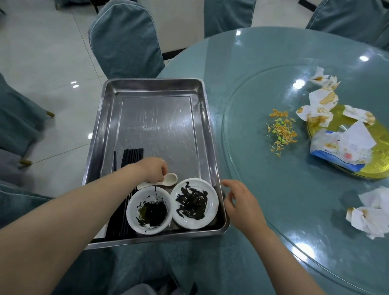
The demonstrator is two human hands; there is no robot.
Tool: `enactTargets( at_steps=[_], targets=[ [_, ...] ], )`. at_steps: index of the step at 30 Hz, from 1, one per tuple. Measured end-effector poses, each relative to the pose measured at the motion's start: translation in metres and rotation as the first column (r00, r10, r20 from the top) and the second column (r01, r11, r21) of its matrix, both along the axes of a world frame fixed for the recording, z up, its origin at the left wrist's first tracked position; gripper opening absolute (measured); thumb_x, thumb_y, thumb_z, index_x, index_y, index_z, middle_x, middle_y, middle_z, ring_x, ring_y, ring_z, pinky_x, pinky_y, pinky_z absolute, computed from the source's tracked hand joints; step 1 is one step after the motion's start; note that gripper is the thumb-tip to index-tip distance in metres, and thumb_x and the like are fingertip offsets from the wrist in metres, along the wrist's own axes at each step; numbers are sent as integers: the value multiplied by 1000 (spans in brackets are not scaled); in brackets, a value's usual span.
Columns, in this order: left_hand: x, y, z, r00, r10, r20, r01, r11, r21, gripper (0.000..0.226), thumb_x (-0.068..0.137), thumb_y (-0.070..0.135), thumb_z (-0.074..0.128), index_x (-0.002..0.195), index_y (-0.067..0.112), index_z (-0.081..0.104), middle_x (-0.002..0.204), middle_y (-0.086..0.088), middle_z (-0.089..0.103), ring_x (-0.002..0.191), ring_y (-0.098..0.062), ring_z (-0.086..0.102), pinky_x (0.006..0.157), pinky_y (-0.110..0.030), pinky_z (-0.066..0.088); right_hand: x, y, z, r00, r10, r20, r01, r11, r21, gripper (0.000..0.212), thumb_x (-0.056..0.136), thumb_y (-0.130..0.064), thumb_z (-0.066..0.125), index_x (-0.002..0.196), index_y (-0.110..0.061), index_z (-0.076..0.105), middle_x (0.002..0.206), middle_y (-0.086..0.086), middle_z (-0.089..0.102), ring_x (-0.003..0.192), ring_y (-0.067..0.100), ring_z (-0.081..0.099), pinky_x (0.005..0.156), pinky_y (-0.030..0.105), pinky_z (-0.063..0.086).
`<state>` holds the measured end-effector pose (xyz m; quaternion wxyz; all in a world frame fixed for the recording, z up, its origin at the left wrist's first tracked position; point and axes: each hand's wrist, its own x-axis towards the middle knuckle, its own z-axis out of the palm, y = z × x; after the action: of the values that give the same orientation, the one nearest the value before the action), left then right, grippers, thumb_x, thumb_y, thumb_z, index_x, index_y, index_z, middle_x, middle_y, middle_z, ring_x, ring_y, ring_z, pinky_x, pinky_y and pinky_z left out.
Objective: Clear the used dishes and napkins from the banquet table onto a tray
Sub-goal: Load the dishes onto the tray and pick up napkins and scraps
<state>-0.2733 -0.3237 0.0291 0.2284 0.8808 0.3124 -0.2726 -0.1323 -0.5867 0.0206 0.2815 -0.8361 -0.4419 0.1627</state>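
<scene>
The left hand [153,168] pinches the spoon [163,181] (lay it flat beside the bowls [151,210]); the right hand [238,203] hovers open near the tray [216,153].

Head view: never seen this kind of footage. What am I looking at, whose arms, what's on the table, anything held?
One camera, worn on a person's head, looks down at their own bare arms; there is no robot. The left hand has a grip on a white spoon over a steel tray. The right hand is open beside the tray's edge, holding nothing. In the tray lie black chopsticks and two white dishes smeared with dark sauce. On the glass-topped table remain crumpled napkins, food scraps and a tissue pack.
</scene>
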Motion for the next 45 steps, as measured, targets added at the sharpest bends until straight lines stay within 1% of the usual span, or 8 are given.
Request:
enactTargets(
  at_steps=[4,12,17,22,25,33,40,45],
  targets=[
    [-4,-2,-3,998,-50,-40,50,999,-22,23,83,14,60,103,21,67,104,4,66,88,-13,59,71,-25,49,4,-9,-6,998,-57,-27,57,998,-1,37,91,-5,51,126,-16,58,121,-3,60,102,13,58,92,32,49],
    [-6,1,-1,999,3,-43,-8,993,-116,21,80,21,70,100,23,66,99,6,66,85,-11,62,66,-21,49,13,-21,-14,987,-158,-16,159,987,37,34,90,-2,51,121,-14,60,115,-3,62,101,14,57,90,29,46],
    [-7,7,2,999,19,-41,-23,992,-122,34,82,5,54,103,23,73,95,3,72,85,-15,67,71,-25,55,28,-49,-20,947,-319,44,317,948,37,35,89,-1,52,123,-9,59,121,4,60,116,22,52,99,31,39],
    [9,-1,11,996,15,91,-10,999,-53,13,90,16,55,98,18,66,96,2,62,88,-18,58,84,-28,46,37,-91,-31,886,-458,75,457,889,34,39,84,6,53,121,-4,59,122,12,60,117,30,52,101,39,39],
    [27,-12,14,983,21,184,-15,999,-36,23,92,17,54,112,16,65,112,3,63,103,-16,58,94,-31,47,40,-120,-37,828,-556,78,557,831,16,40,81,8,55,120,-1,59,121,15,60,115,33,53,100,42,40],
    [95,-88,28,923,-156,352,191,979,-67,30,91,13,53,119,15,63,121,-2,61,109,-18,57,91,-28,45,34,-184,-51,732,-674,95,680,731,-49,45,79,8,57,123,2,59,132,19,56,123,36,48,107,44,37],
    [142,-159,15,861,-390,327,434,898,-72,41,92,17,53,133,17,52,137,-4,50,129,-21,44,109,-31,32,28,-227,-50,652,-756,64,756,640,-141,54,83,3,58,136,3,49,149,18,40,139,32,34,116,43,28],
    [163,-191,0,766,-582,273,603,798,9,55,91,24,54,144,21,40,154,-3,32,143,-25,25,117,-39,22,26,-236,-45,671,-741,42,731,650,-206,60,87,-2,53,145,-5,39,157,7,28,145,21,23,119,31,18]
  ],
)
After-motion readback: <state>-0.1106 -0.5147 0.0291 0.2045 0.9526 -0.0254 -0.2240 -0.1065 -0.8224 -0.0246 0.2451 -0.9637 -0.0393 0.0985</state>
